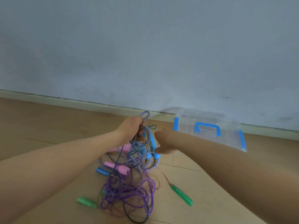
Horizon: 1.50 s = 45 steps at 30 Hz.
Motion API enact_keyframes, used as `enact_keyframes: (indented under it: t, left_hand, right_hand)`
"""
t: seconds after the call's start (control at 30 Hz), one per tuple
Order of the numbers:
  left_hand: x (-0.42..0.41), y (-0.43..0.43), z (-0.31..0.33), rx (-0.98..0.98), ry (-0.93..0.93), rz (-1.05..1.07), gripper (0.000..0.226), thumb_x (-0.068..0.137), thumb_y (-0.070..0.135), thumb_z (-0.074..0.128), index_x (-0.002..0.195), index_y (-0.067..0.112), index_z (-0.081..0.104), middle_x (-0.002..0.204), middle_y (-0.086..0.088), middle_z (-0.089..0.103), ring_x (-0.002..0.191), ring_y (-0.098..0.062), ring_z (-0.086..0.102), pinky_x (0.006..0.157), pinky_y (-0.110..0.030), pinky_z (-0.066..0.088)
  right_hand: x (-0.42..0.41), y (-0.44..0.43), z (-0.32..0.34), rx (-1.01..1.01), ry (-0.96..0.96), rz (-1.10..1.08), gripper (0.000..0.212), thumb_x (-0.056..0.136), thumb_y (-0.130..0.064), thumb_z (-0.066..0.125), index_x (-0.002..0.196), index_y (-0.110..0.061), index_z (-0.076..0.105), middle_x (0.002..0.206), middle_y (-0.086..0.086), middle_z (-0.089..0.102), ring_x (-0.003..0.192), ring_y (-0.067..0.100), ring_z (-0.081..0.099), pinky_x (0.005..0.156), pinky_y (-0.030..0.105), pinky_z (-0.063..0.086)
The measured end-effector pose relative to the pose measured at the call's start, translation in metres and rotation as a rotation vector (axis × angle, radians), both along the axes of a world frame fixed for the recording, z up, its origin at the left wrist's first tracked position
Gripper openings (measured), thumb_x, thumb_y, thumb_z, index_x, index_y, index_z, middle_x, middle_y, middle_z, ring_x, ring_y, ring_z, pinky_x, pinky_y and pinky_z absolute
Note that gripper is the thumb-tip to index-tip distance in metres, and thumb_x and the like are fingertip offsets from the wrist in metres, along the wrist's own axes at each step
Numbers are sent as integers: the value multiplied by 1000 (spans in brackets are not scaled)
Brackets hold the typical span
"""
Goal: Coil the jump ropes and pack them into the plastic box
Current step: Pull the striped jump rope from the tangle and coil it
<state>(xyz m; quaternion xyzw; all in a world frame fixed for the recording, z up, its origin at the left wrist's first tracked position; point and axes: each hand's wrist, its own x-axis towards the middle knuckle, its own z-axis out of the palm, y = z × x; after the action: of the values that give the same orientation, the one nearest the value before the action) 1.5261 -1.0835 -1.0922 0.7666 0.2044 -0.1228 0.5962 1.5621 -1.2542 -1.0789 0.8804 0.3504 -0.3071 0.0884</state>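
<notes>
You have one view only, from the wide-angle camera on your head. It faces forward and down along both forearms, close in: your left hand [129, 126] and right hand [164, 143] sit just below mid-frame, with the jump ropes [129, 188] under them. The wooden floor [48, 126] fills the lower half, the grey wall [145, 46] the upper, and the plastic box [226, 135] lies right of centre.

Jump rope tangle [127, 183] lower centre, piled on floor [40, 126]; upper strands in left hand [129, 126], centre frame. Right hand [165, 143] just right, on rope handle [152, 140]. Plastic box [226, 138] further right, against wall [145, 46].
</notes>
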Motion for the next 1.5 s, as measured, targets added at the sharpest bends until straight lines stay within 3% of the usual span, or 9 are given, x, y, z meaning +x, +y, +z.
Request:
enact_keyframes:
  t: [0.1,0.3,0.53,0.7,0.8,0.93,1.1,1.23,1.5]
  left_hand:
    - [5,5,28,-206,-8,64,31,97,6,36,78,3,60,61,-19,58,45,-25,54,44,-27,50]
    - [18,26,64,-200,-103,87,25,95,3,50,91,2,75,82,-17,71,73,-28,67,66,-31,53]
    - [7,21,30,171,-65,93,17,106,12,51,117,4,60,90,-17,62,71,-26,61,65,-42,55]
    - [-15,27,-1,670,105,-36,45,103,10,51,146,3,39,141,-22,44,129,-38,46,105,-40,41]
    - [-29,31,-21,958,220,-349,34,94,20,61,125,8,58,132,-19,53,119,-37,51,98,-40,44]
    - [-49,23,-34,828,366,-857,16,94,18,67,108,10,69,109,-13,67,95,-26,63,89,-42,54]
    - [-71,9,-72,789,321,-1085,96,77,30,86,156,21,33,142,-12,33,129,-34,45,100,-41,52]
    - [-74,6,-86,1025,215,-1186,54,88,31,74,133,16,48,128,-10,50,109,-37,62,79,-45,53]
    - [-34,15,-75,1112,-26,-907,10,96,27,59,88,33,60,93,9,68,110,-26,56,99,-49,45]
  right_hand:
    - [12,9,18,236,242,-215,74,81,-54,81,144,-24,54,133,1,64,124,24,61,104,38,50]
    - [16,27,43,647,790,-571,31,93,-23,72,123,-20,63,103,4,78,102,21,72,90,40,55]
    - [7,40,51,571,500,-676,29,101,1,36,113,4,62,79,14,61,71,39,76,71,43,61]
    - [12,39,49,626,223,-782,23,88,7,43,73,-8,52,62,15,65,63,34,71,52,21,47]
    - [9,33,48,568,67,-675,21,91,2,46,73,-8,48,69,14,57,73,35,63,58,28,47]
    - [-1,23,44,203,-208,-217,25,96,-6,57,121,-1,57,122,16,59,118,37,63,84,38,52]
    - [-14,20,28,-81,-199,89,22,96,-7,62,115,-17,61,118,4,61,112,30,64,81,40,53]
    - [-26,23,13,-243,-21,254,11,95,-10,65,106,-10,61,77,0,43,89,28,54,75,37,51]
    - [-35,29,-11,-290,18,301,15,97,-12,62,107,-15,52,90,4,47,84,28,55,70,39,49]
